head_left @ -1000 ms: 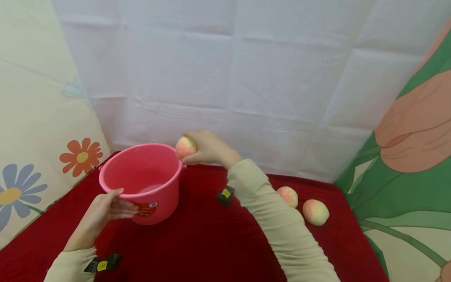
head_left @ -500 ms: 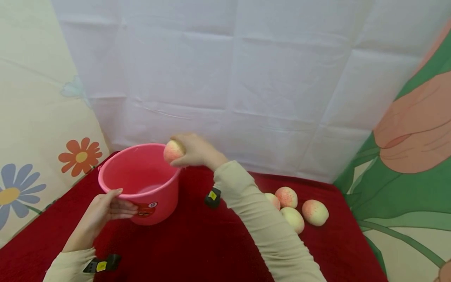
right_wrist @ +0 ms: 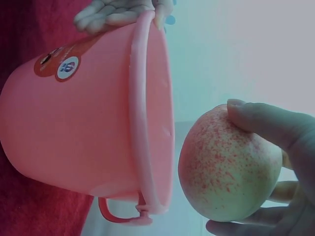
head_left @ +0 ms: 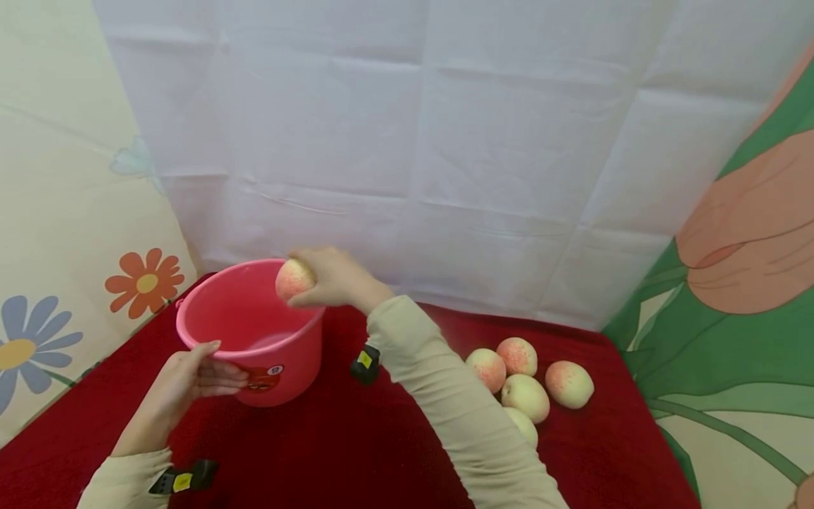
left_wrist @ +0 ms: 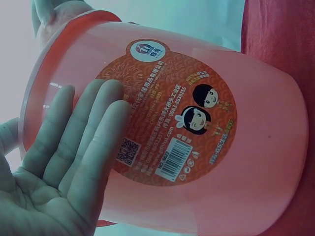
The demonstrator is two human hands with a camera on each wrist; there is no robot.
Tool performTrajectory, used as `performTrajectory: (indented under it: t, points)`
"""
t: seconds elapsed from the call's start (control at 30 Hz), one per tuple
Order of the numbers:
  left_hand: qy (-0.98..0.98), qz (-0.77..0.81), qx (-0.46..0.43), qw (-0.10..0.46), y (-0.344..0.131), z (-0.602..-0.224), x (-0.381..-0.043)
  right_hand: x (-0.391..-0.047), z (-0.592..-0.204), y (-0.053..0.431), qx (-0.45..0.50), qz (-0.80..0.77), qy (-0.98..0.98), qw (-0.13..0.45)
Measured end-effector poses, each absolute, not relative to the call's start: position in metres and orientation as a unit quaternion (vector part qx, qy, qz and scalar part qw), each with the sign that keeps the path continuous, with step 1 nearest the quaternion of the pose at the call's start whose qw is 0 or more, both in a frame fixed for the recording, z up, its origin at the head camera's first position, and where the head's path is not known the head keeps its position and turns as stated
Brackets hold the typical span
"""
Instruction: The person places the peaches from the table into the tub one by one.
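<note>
At left we note the left grip (head_left: 193,378) pinching the near-left rim of the upright pink bucket (head_left: 295,371). Next, a peach (head_left: 294,281) above the right rim, bucket mouth below and leftward; the right grip (head_left: 335,277) holds it.

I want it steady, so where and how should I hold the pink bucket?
Probably by the near rim, from the left, as the left hand does: thumb over it, fingers outside. The pink bucket opens upward, its narrow rim exposed, and the right hand holds a peach by the bucket's right side.
</note>
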State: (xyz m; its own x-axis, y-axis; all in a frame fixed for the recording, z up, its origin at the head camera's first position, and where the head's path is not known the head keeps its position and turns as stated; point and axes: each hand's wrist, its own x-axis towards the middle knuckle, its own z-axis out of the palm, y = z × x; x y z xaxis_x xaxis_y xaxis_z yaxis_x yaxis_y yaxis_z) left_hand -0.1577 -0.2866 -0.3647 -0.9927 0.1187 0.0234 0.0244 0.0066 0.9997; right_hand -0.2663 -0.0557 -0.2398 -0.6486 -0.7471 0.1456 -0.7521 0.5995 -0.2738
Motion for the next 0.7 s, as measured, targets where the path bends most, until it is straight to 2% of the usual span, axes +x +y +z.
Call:
performTrajectory:
  t: [0.7]
  points:
    - [0.712, 0.700, 0.046, 0.035, -0.289, -0.365, -0.153, -0.264, -0.252, -0.079, 0.429, 0.152, -0.890, 0.004]
